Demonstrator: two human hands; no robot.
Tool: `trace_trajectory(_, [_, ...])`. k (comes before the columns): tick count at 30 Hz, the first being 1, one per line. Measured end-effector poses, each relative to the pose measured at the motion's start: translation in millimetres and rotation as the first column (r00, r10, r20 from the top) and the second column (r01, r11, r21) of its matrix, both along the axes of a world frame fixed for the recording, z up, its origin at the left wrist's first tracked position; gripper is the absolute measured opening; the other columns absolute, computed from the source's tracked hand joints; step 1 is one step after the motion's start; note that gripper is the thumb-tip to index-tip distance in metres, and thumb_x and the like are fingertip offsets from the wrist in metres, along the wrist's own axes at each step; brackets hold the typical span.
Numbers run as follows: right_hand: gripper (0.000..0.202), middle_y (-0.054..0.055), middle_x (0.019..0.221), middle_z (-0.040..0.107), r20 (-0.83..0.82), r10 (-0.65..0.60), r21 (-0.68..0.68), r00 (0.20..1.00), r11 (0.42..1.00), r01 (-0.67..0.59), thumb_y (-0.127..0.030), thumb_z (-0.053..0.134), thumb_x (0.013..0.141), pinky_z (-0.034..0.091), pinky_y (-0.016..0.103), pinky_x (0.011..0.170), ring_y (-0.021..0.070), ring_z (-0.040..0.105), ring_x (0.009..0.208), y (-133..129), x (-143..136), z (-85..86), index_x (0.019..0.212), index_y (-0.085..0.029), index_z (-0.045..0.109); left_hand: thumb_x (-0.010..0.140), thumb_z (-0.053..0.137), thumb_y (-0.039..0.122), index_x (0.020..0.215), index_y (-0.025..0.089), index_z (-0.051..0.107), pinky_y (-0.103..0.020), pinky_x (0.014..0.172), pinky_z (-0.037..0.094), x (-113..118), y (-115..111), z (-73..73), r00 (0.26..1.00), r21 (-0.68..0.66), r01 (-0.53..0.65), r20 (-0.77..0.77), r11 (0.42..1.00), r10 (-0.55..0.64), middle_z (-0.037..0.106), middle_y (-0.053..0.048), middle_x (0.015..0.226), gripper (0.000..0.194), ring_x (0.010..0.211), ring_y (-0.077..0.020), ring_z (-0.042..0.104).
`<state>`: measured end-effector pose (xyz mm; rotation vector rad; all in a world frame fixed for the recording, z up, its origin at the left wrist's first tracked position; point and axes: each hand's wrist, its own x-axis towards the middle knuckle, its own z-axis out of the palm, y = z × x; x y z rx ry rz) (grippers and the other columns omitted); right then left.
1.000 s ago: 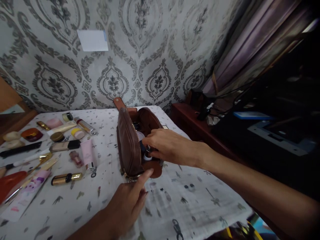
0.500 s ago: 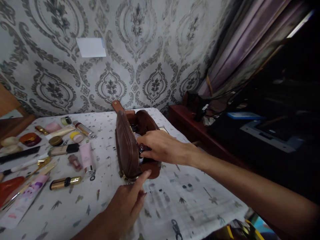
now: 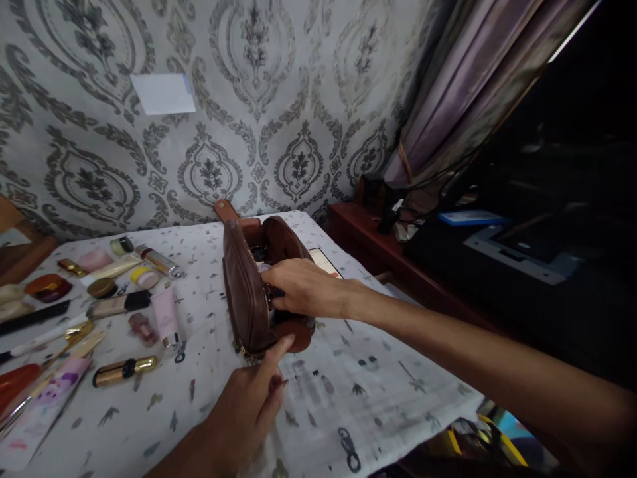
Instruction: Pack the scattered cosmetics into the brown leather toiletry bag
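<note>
The brown bag (image 3: 243, 295) looks soft, so hold its side; the left hand (image 3: 249, 398) has a spread-out grip, but I cannot tell what the right hand (image 3: 302, 287) grips.

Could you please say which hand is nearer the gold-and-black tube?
The left hand, right of the tube; the right hand is farther, partly inside the brown bag.

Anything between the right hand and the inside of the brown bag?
Nothing visible: the right hand reaches into the open brown bag. The left hand is at the bag's near end, out of that path. The right hand hides part of the interior.
</note>
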<state>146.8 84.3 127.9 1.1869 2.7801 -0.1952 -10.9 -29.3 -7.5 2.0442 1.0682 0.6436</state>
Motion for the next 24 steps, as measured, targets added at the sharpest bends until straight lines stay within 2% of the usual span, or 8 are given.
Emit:
trace_trajectory(6, [0.018,0.011,0.102,0.071,0.018,0.002,-0.019,1.000,1.000,-0.002,-0.020,0.061,0.086,0.037,0.027,0.064,0.0252,0.067,0.096,0.1,-0.6,2.3,0.103,-0.014,0.066,0.098,0.038,0.027,0.155,0.028,0.022,-0.029,0.070,0.050,-3.1,-0.8,-6.2,1.000,-0.075,-0.023,-0.018,0.997,0.022,0.067,-0.002,0.088,0.059,0.067,-0.0153,0.059])
trace_trajectory(12, [0.019,0.010,0.100,0.071,0.011,0.008,-0.030,1.000,1.000,-0.007,-0.018,0.060,0.087,0.036,0.027,0.062,0.0249,0.067,0.094,0.8,-0.3,3.9,0.103,-0.014,0.067,0.097,0.041,0.031,0.154,0.030,0.023,-0.031,0.069,0.051,-6.3,0.0,-11.4,0.999,-0.076,-0.026,-0.021,0.997,0.025,0.067,-0.003,0.089,0.060,0.068,-0.0171,0.060])
trace_trajectory(17, [0.018,0.009,0.091,0.071,-0.025,-0.007,-0.006,1.000,1.000,0.007,-0.027,0.063,0.086,0.033,0.027,0.058,0.0234,0.068,0.087,2.4,1.3,0.6,0.099,-0.015,0.068,0.098,0.038,0.032,0.154,0.028,0.025,-0.029,0.071,0.051,-5.7,0.0,-11.5,1.000,-0.076,-0.029,-0.001,0.997,0.029,0.066,-0.001,0.088,0.057,0.068,-0.0154,0.059])
trace_trajectory(24, [0.021,0.010,0.092,0.072,-0.001,-0.019,-0.010,1.000,1.000,0.019,-0.028,0.065,0.085,0.035,0.027,0.060,0.0252,0.068,0.091,2.7,-0.8,0.4,0.101,-0.015,0.068,0.098,0.041,0.033,0.154,0.029,0.023,-0.031,0.069,0.051,-6.2,0.5,-9.1,1.000,-0.084,-0.020,-0.014,0.996,0.019,0.066,-0.002,0.085,0.059,0.066,-0.0174,0.059])
